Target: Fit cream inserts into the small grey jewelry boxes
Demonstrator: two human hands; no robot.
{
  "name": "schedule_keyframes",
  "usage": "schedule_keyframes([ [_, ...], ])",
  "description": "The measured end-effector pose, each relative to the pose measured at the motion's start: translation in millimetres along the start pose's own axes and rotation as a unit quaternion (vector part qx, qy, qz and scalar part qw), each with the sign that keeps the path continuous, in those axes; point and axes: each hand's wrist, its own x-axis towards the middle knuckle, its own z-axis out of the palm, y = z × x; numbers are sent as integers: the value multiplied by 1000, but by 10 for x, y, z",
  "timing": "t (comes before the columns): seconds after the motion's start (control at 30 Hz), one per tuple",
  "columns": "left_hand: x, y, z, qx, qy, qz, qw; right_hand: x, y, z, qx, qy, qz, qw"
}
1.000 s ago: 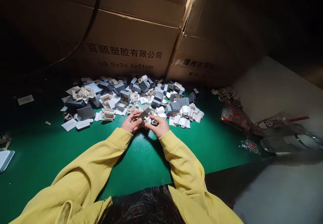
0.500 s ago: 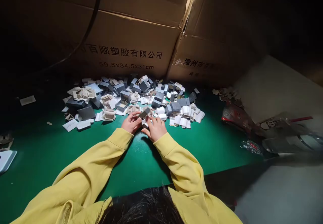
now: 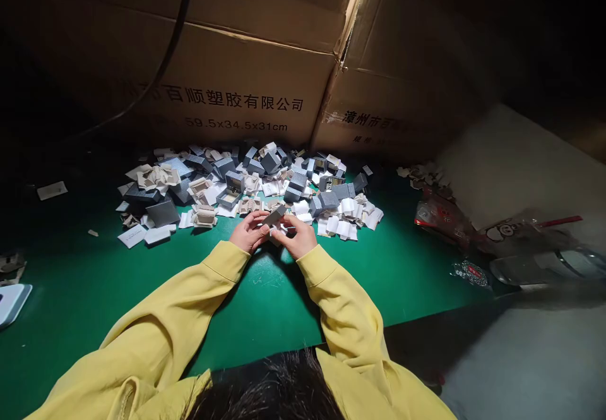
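Note:
A small dark grey box (image 3: 274, 215) is between my two hands, just in front of the heap. My left hand (image 3: 249, 232) is closed on its left side, with the thumb along the near edge. My right hand (image 3: 298, 235) is closed at the right side, fingers and thumb on a pale piece (image 3: 276, 233) at the box's open part. Whether that pale piece is the box's lining or a loose paper insert, I cannot tell. Beyond my fingers lies a heap of similar grey boxes (image 3: 162, 211), some with lids up, mixed with folded white paper pieces (image 3: 348, 208).
Large cardboard cartons (image 3: 246, 60) stand behind the heap on the green table (image 3: 246, 319). Over at the right lie a red plastic packet (image 3: 438, 218) and a clear bottle (image 3: 544, 265). A pale phone-like object (image 3: 14, 303) sits at the left edge.
My right hand has shifted slightly right, and its fingers and thumb have closed in on the box. The box is a little more to the right. My left hand keeps hold.

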Motion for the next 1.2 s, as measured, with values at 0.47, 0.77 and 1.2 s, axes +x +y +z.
schedule_keyframes([
  [0.47, -25, 3, 4, 3, -21, -21, 1000, 6, -44, -32, -126, -29, -63, 990],
  [0.77, -48, 26, 14, 0, -24, -26, 999, 0, -58, -29, -179, -56, -99, 977],
  [1.2, -58, 30, 5, 0, -25, -30, 999, -11, -112, 71, -174, -28, -58, 983],
])
